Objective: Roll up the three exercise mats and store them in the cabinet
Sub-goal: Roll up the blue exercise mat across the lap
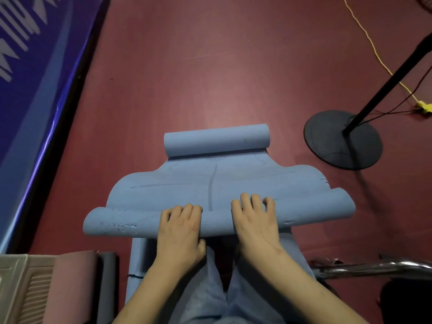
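A blue exercise mat [187,183] lies on the red floor in front of me. Its near end is wound into a roll [217,220] that spans the mat's width, and its far end curls up into a second, smaller roll [217,139]. My left hand [180,230] and my right hand [254,223] sit side by side on the near roll, fingers curled over its top and thumbs on the near side. A pink rolled mat [70,288] and a grey one [106,288] lie at the lower left.
A black round stand base [327,146] with a slanted pole [392,83] is at the right, with a yellow cord [364,36] running past it. A blue banner [35,78] borders the left. A beige slatted panel [18,288] is bottom left, a chrome tube [374,267] bottom right.
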{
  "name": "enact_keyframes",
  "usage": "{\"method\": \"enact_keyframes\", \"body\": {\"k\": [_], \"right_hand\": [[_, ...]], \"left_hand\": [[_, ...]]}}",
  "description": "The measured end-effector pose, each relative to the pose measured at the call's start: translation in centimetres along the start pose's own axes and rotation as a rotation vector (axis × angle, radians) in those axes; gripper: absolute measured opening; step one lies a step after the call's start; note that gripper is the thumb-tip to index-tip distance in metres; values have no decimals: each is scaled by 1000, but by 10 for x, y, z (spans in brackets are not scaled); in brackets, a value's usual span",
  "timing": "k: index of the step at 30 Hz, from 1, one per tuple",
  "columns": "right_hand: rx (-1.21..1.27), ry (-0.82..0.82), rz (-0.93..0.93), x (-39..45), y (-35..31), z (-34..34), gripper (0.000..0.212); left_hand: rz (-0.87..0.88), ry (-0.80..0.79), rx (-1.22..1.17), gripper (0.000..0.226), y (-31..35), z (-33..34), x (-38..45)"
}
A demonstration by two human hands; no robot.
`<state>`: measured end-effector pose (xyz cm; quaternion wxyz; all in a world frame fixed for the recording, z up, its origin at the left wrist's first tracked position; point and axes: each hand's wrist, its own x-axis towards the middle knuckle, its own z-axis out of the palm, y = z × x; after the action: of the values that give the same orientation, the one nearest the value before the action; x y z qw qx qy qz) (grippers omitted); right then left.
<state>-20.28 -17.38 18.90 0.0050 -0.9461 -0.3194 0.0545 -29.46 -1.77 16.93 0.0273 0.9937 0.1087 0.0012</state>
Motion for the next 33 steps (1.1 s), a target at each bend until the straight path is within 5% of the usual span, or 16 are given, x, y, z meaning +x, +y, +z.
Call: {"method": "enact_keyframes", "body": {"k": [10,13,18,24,28,33], "right_hand": [[-50,-428,-171,33,12,-36,34],[-42,-632,-184,46,9,-51,17],[83,-813,-147,63,10,-55,21],[93,-700,-165,56,13,-50,20],[30,-421,-216,46,19,-34,15],[57,-101,-257,29,29,-27,42]], "left_hand": [[-47,22,33,41,-2,5,13],[-82,146,23,55,6,5,4],[1,270,39,79,9,10,-12],[55,300,125,67,6,26,-22],[77,256,123,58,9,23,-9],[133,169,142,50,1,9,14]]}}
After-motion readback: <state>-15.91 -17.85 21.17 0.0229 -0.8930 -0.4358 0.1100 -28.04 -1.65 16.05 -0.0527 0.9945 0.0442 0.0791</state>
